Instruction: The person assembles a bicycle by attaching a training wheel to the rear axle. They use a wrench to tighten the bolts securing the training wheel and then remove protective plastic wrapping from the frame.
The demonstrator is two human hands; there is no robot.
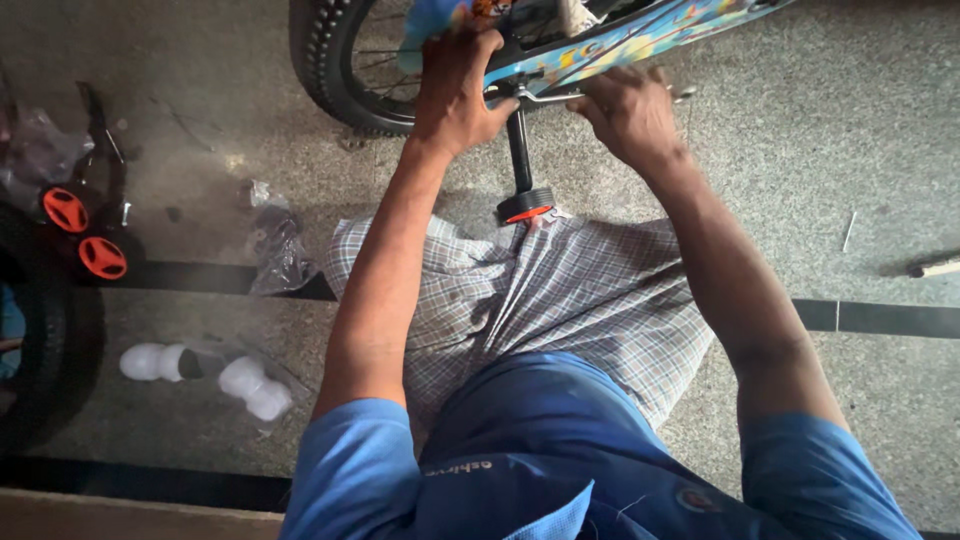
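Note:
A small blue patterned bicycle frame lies across the top of the view, with its black spoked wheel at the upper left. My left hand grips the frame near the wheel. My right hand is closed on a thin metal tool at the frame's underside. A black crank arm hangs down from the frame and ends in a black and orange pedal just above my checked cloth.
On the stone floor at left lie two small orange training wheels, crumpled plastic wrap and white plastic parts in a bag. A black tyre fills the left edge. A stick-like tool lies at right.

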